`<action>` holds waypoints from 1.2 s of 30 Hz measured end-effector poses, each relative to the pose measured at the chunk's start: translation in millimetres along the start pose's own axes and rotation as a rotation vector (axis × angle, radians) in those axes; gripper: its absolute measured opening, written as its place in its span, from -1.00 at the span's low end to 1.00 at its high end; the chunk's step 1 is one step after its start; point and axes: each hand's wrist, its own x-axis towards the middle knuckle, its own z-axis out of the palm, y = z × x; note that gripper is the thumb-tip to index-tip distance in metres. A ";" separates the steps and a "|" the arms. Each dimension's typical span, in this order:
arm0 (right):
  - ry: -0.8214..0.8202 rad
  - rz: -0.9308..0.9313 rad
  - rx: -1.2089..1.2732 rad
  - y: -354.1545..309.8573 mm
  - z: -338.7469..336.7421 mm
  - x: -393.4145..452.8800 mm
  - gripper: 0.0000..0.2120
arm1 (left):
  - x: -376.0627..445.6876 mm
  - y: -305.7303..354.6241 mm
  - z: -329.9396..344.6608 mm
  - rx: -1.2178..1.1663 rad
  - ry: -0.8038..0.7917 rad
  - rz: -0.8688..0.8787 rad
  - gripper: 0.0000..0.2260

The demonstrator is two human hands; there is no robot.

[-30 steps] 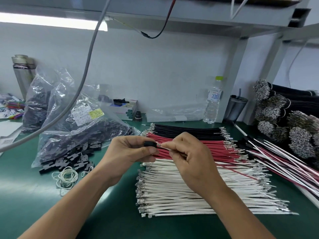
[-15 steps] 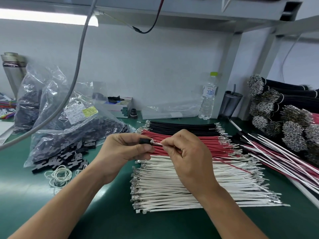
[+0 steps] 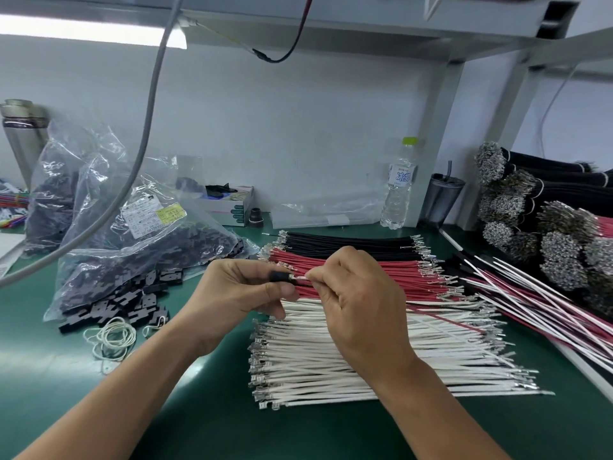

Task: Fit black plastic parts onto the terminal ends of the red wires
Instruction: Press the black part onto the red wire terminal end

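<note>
Left hand [image 3: 238, 290] pinches matte black plastic part [image 3: 278, 277]; right hand [image 3: 358, 300] pinches glossy wire [image 3: 300, 278].

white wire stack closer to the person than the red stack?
Yes: the white wires lie at the near edge of the green table, and the red wires lie behind them, farther away.

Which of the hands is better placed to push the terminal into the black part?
Probably the right hand: it pinches the wire's terminal, aimed at the black part held by the left hand.
</note>
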 end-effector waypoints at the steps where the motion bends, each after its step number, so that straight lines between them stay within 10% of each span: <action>1: -0.005 -0.009 0.005 -0.1 0.8 0.0 -0.97 | -0.4 0.3 0.7 0.023 -0.008 0.006 -0.77; 23: -0.154 0.176 0.350 8.0 3.0 -1.1 -0.91 | -2.6 2.5 0.2 0.161 -0.088 0.040 -0.84; 36: 0.007 0.101 -0.092 64.7 -69.0 15.5 -0.86 | 10.7 -4.1 -36.4 -0.098 0.028 0.127 -0.57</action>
